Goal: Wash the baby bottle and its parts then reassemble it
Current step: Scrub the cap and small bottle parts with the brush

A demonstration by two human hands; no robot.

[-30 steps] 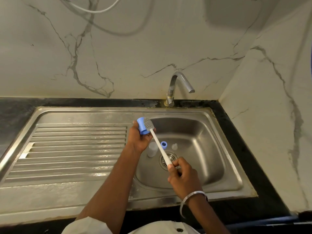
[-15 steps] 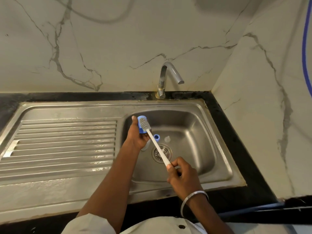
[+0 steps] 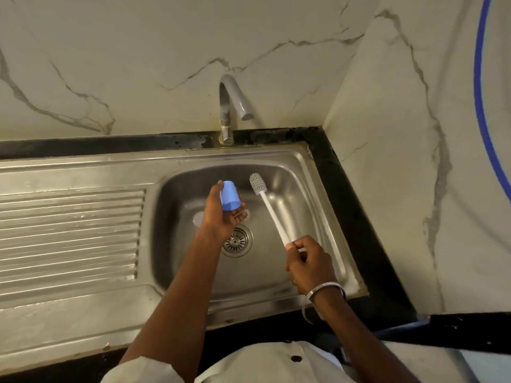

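Left hand (image 3: 224, 217) grips the blue bottle cap (image 3: 231, 199) between thumb and fingers, raised over the sink basin (image 3: 293, 175). Right hand (image 3: 309, 264) curls around the lower end of the bottle brush (image 3: 272, 214). The white handle slants up and away from the person, and the grey bristle head sits just right of the cap without touching it. The two hands are apart, each clamped on its own item. A translucent bottle part (image 3: 197, 218) lies on the basin floor, near the drain strainer (image 3: 236, 241) and partly hidden behind the left hand. Which part it is cannot be determined. The faucet (image 3: 229, 106) stands at the rear rim, and the ribbed drainboard (image 3: 69, 230) extends to the left.
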